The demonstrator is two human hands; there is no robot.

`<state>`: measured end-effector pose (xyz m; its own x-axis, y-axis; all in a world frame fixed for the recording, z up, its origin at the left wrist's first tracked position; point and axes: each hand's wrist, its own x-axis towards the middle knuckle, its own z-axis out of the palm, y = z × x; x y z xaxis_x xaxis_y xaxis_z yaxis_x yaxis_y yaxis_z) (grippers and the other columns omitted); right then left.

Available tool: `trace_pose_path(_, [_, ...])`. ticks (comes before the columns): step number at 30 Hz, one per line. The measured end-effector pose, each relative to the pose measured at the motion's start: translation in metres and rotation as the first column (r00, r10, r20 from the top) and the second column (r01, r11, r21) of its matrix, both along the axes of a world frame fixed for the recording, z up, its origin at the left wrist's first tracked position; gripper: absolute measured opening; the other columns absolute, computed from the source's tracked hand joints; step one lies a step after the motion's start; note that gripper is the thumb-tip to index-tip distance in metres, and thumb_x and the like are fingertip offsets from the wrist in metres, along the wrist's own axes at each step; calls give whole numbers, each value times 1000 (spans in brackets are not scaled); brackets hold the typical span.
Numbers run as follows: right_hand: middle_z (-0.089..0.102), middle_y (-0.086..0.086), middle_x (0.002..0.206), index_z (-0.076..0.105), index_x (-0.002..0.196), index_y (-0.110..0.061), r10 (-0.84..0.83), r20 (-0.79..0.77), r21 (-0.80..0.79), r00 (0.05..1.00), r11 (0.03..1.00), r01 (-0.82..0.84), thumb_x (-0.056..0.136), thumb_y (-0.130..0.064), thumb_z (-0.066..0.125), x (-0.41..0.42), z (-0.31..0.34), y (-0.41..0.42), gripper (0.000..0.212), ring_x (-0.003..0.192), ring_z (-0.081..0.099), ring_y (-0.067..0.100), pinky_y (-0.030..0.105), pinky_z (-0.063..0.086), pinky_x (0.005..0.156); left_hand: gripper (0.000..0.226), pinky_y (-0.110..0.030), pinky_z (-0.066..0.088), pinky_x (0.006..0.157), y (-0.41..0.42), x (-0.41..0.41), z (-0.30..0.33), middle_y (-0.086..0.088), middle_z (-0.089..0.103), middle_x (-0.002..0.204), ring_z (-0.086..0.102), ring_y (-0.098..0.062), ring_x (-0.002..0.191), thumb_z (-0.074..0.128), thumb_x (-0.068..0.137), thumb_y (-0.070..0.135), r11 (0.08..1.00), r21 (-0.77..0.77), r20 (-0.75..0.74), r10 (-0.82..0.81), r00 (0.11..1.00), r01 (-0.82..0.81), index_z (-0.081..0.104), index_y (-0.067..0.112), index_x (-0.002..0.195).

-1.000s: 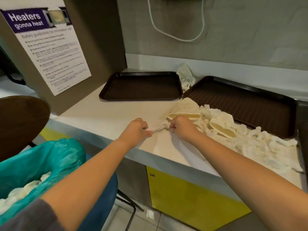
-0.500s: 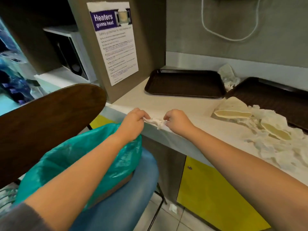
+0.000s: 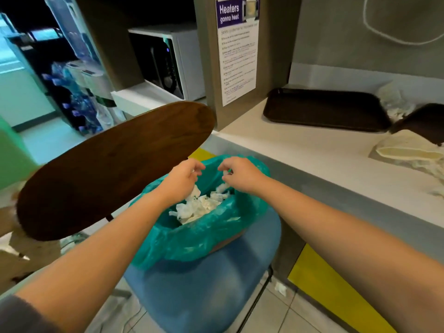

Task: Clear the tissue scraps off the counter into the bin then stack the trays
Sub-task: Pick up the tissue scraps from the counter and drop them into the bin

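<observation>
Both hands, left hand (image 3: 183, 177) and right hand (image 3: 240, 174), pinch tissue bits (image 3: 224, 186) over the bin (image 3: 204, 234); light bits could miss and land on the floor.

Both hands (image 3: 211, 176) over bin (image 3: 204, 236) — scraps (image 3: 199, 206) inside

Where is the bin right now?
In the head view, the bin, lined with a teal bag, sits lower centre on a blue chair seat, beside the counter edge, under both hands.
</observation>
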<state>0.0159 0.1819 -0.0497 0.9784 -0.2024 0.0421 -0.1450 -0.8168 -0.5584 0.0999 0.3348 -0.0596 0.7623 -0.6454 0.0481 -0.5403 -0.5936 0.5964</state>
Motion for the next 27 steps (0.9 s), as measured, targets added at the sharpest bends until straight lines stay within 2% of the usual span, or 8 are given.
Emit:
trace_pose_path(3, [58, 9, 132, 59, 122, -9, -15, -9, -15, 1000, 1000, 15, 91, -5, 51, -4, -5, 9, 32, 121, 52, 24, 31, 39, 104, 31, -21, 35, 91, 11, -3, -6, -6, 54, 130, 49, -20, 120, 39, 98, 11, 995, 67, -14, -73, 997, 74, 50, 11, 126])
trace_pose_path(7, [57, 8, 132, 60, 121, -10, -50, 7, -18, 999, 999, 51, 92, -6, 51, -9, -8, 9, 31, 124, 51, 23, 32, 38, 106, 37, -24, 31, 104, 9, -8, -4, -3, 49, 138, 44, -17, 128, 47, 96, 24, 989, 63, 37, -138, 990, 135, 48, 13, 131])
trace_pose_path(12, [57, 9, 132, 60, 121, -8, -98, 30, -24, 995, 995, 99, 92, -8, 52, -27, -3, -7, 30, 126, 49, 24, 30, 35, 105, 35, -20, 27, 99, -15, -12, -1, -4, 50, 136, 44, -17, 127, 44, 96, 26, 983, 38, 90, -181, 979, 178, 50, 14, 129])
trace_pose_path(21, [58, 15, 125, 63, 118, -9, -252, 39, -46, 967, 966, 254, 90, -10, 54, -77, 6, -78, 29, 116, 55, 29, 31, 39, 101, 31, -21, 27, 101, -104, -42, -2, -11, 56, 123, 47, -22, 120, 53, 91, 13, 948, 4, 152, -315, 937, 318, 56, 9, 122])
trace_pose_path(27, [57, 11, 129, 61, 120, -10, -361, 27, -57, 932, 930, 362, 91, -9, 51, -121, 11, -146, 30, 119, 52, 25, 31, 37, 102, 28, -38, 35, 108, -183, -72, -1, -4, 53, 127, 45, -20, 121, 49, 93, 21, 927, 13, 197, -371, 908, 376, 55, 20, 120])
